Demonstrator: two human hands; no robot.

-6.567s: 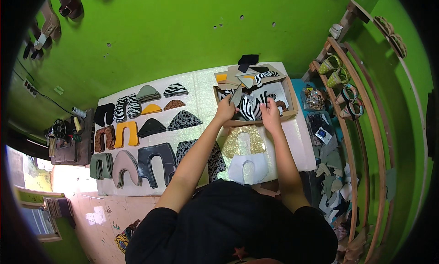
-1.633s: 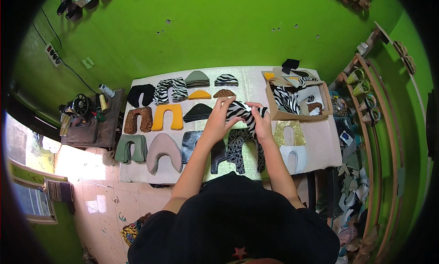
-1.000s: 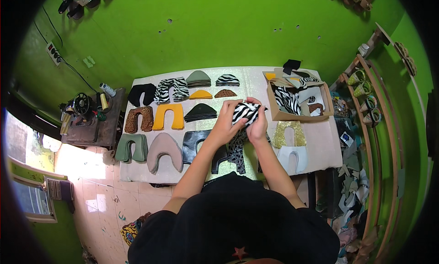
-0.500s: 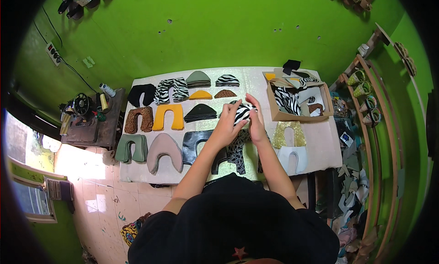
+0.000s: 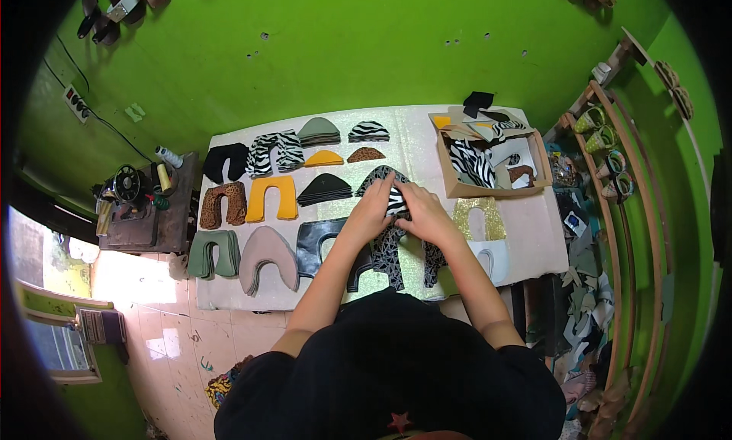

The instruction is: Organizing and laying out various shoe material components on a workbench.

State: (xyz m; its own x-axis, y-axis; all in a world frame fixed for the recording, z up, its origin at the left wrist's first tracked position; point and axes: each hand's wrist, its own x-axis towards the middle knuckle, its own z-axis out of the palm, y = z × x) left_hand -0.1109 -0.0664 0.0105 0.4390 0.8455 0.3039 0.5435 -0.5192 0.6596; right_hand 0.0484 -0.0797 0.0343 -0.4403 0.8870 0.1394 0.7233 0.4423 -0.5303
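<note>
Between both my hands is a zebra-print piece of material (image 5: 396,203), mostly covered by my fingers; whether it is one piece or a stack I cannot tell. My left hand (image 5: 370,213) grips its left side, and my right hand (image 5: 427,216) closes round the right side with fingers bent over it. Beneath the hands lie black-and-grey patterned arch pieces (image 5: 388,264). Just left of them are black shiny arch pieces (image 5: 311,245). A stack of black half-moon pieces (image 5: 324,189) lies near my left hand, and a gold glitter arch piece (image 5: 464,211) beside my right.
On the table (image 5: 526,245), several stacks of cut arches and half-moons spread leftward. A cardboard box (image 5: 488,188) of scraps stands at the back right. A sewing machine (image 5: 131,182) is at far left, a wooden rack (image 5: 610,135) with sandals at right.
My hands have lowered and drawn closer round the zebra-print piece, the raised fingers now bent over it. The patterned arch's far curve shows more behind them. The whole view has shifted slightly.
</note>
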